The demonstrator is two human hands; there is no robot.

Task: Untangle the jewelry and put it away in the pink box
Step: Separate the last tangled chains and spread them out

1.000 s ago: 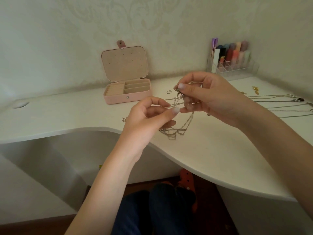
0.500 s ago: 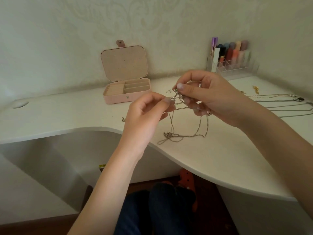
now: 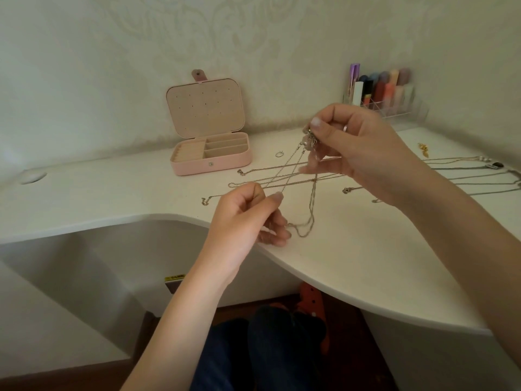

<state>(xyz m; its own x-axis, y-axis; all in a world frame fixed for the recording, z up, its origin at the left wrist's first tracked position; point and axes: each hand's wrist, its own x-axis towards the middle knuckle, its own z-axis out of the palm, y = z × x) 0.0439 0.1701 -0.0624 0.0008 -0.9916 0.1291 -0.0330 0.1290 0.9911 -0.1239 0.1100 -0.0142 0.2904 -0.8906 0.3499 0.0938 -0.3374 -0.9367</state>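
Note:
A tangle of thin silver chains [image 3: 293, 170] stretches between my two hands above the white desk. My right hand [image 3: 355, 148] pinches the knotted cluster with its pendants at the top. My left hand [image 3: 248, 218] pinches one strand and holds it taut, low and to the left. A loop of chain [image 3: 306, 230] hangs down onto the desk beside my left fingers. The pink box [image 3: 211, 156] stands open at the back, its lid upright and its compartments bare.
Several straightened necklaces [image 3: 473, 176] lie in rows at the right. A small ring [image 3: 279, 154] lies near the box, a gold piece [image 3: 423, 149] farther right. A clear organiser with cosmetics [image 3: 380, 94] stands in the corner. The desk's curved front edge [image 3: 310, 275] runs below my hands.
My left hand has drawn a strand down and to the left, away from my right hand. The chains have spread out into long crossing lines.

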